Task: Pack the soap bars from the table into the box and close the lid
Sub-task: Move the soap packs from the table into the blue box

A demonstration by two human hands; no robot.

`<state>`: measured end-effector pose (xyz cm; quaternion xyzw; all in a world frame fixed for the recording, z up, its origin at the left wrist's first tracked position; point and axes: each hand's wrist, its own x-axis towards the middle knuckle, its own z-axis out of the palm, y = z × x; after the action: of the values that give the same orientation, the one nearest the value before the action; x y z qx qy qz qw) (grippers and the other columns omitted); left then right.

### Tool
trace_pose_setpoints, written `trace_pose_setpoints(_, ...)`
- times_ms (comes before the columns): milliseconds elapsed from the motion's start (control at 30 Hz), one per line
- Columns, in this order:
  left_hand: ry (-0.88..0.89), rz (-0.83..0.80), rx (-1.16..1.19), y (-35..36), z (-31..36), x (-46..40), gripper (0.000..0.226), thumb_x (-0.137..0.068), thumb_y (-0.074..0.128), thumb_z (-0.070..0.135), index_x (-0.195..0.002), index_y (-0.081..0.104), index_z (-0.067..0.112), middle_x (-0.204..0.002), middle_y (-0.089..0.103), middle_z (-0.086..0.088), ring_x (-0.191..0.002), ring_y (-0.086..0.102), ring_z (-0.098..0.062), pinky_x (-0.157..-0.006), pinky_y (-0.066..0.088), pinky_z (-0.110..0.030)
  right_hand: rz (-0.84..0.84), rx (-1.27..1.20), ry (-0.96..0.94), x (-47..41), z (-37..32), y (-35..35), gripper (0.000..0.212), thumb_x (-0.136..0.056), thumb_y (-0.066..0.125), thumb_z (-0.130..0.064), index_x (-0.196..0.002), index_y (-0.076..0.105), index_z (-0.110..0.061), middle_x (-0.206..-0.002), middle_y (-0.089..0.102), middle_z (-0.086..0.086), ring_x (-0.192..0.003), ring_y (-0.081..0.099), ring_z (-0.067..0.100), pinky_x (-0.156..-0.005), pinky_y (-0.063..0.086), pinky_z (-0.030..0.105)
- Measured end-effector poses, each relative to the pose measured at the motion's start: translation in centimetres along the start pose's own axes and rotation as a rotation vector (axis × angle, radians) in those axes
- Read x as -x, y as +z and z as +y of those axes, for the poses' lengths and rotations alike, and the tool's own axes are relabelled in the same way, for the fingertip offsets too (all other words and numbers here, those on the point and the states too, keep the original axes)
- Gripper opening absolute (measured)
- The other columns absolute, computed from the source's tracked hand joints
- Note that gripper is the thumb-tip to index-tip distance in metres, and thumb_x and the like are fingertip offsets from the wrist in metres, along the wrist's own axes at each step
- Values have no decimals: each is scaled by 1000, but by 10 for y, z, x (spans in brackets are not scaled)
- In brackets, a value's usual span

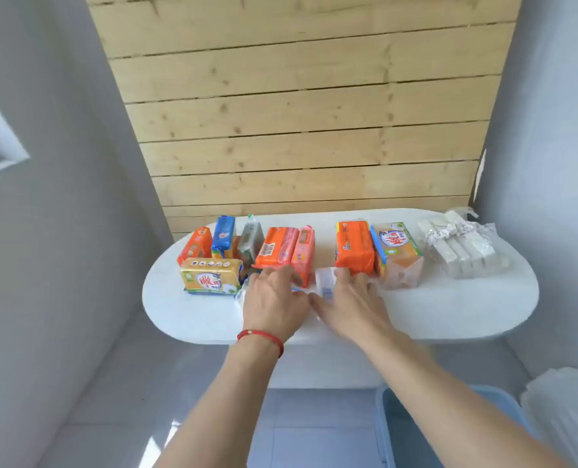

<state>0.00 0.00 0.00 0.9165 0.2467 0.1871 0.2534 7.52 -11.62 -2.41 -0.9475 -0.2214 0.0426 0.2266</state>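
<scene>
Several wrapped soap packs stand on the white oval table [449, 309]. At the left are a yellow pack [209, 276], an orange one [196, 246] and a blue one [224, 235]. Orange packs [274, 248] stand mid-table, and another orange pack [353, 248] stands by a yellow-blue pack [397, 251]. My left hand [274, 302] and my right hand [351, 298] lie over a flat white-wrapped soap pack [324, 282] at the front middle, fingers on it, mostly covering it. The blue box [387, 430] sits on the floor at the lower right.
A clear bag of white bars [460, 248] lies at the table's right end. A white lid or bag [564, 410] rests beside the box. Wooden planks [301, 113] back the table, and grey walls close in on both sides.
</scene>
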Motion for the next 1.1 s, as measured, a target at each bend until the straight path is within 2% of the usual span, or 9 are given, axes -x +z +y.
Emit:
trace_pose_setpoints(233, 2, -345, -162, -20, -31, 12, 47, -81, 64, 38, -127, 57, 29, -129, 48, -4, -128, 37, -26, -107, 41, -40, 0, 133, 102, -4, -8, 3, 66, -85, 70, -41, -133, 39, -9, -130, 58, 17, -125, 52, 37, -83, 46, 39)
trace_pose_setpoints(333, 8, -148, -81, -25, -29, 4, 32, -80, 65, 40, -108, 70, 27, -113, 67, -1, -110, 59, -24, -93, 51, -38, -16, 100, 83, 1, 6, -10, 62, -80, 72, -39, -126, 43, -10, -122, 62, 11, -118, 58, 35, -71, 42, 35)
trace_pose_setpoints(433, 103, 102, -57, -17, -14, -23, 30, -81, 67, 26, -107, 73, 14, -112, 67, -10, -111, 57, -32, -91, 50, -39, 3, 76, 43, 8, 17, -26, 56, -73, 72, -43, -115, 48, -14, -102, 57, 5, -98, 60, 32, -63, 42, 34)
trace_pose_setpoints(567, 129, 17, -371, 26, 16, -49, 53, -91, 46, 31, -143, 46, 20, -146, 49, -6, -141, 31, -33, -117, 26, -47, -69, -272, 70, 15, 33, -60, 46, -62, 71, -41, -99, 61, -15, -99, 65, 4, -90, 70, 25, -76, 62, 42)
trace_pose_setpoints(633, 102, 7, -443, 45, 21, -55, 58, -95, 41, 25, -151, 34, 17, -154, 41, -7, -149, 18, -31, -123, 11, -49, -122, -483, 121, 19, 50, -76, 34, -66, 72, -39, -94, 71, -20, -88, 76, 1, -86, 74, 15, -75, 63, 33)
trace_pose_setpoints(733, 91, 73, -521, 55, 29, -61, 44, -97, 43, 23, -139, 47, 9, -137, 58, -13, -137, 37, -33, -114, 28, -41, -241, -787, 163, 34, 79, -87, 20, -73, 81, -39, -90, 80, -28, -76, 78, -9, -69, 71, -3, -54, 52, 13)
trace_pose_setpoints(833, 88, 103, -637, 58, 41, -60, 29, -97, 46, 14, -125, 48, 5, -119, 63, -19, -115, 52, -37, -94, 41, -41, -420, -991, 250, 46, 111, -90, 21, -78, 81, -25, -97, 83, -17, -90, 71, 3, -69, 63, 8, -73, 60, 32)
trace_pose_setpoints(967, 29, 64, -583, 53, 58, -41, 33, -93, 40, 0, -125, 41, 1, -116, 60, -26, -111, 56, -41, -90, 43, -45, -581, -1037, 332, 62, 149, -94, 16, -72, 82, -16, -83, 81, -5, -79, 53, 8, -65, 47, 17, -62, 50, 28)
trace_pose_setpoints(1100, -4, 145, -309, 41, 82, 8, 45, -93, 55, 21, -131, 42, 1, -114, 62, -28, -108, 58, -45, -94, 40, -46, -714, -1108, 497, 77, 196, -91, 43, -84, 73, -14, -122, 68, 4, -97, 63, 21, -85, 59, 36, -63, 56, 30)
